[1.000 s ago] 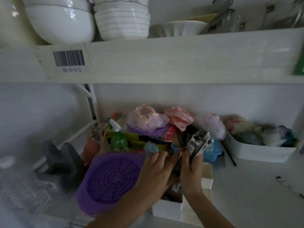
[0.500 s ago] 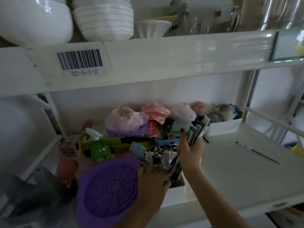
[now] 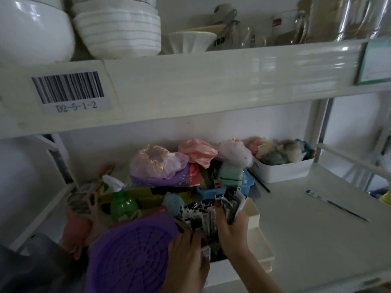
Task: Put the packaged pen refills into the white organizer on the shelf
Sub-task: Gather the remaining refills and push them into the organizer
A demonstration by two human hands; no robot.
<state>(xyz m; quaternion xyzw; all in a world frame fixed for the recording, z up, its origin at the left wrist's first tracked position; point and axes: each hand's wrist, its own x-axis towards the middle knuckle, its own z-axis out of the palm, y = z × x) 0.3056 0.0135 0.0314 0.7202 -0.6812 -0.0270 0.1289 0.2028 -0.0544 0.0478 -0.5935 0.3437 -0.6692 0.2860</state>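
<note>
A white organizer point(image 3: 257, 244) stands near the front edge of the lower shelf, partly filled with black-and-white packaged pen refills point(image 3: 198, 212). My right hand point(image 3: 231, 231) grips a bundle of refill packs point(image 3: 232, 205), held upright just over the organizer's right side. My left hand point(image 3: 188, 254) rests on the organizer's front left, fingers curled against the packs standing inside. One more refill pack point(image 3: 336, 206) lies flat on the shelf to the right.
A purple ribbed lid point(image 3: 131, 254) and a green spray bottle point(image 3: 120, 203) crowd the left. Bagged items, a blue basket point(image 3: 213, 192) and a white bin point(image 3: 283, 171) of puffs sit behind. White bowls point(image 3: 118, 26) stand on the upper shelf point(image 3: 211, 85).
My right hand has lowered the bundle of packs toward the organizer. My left hand stays at the organizer's front. The camera has tilted slightly.
</note>
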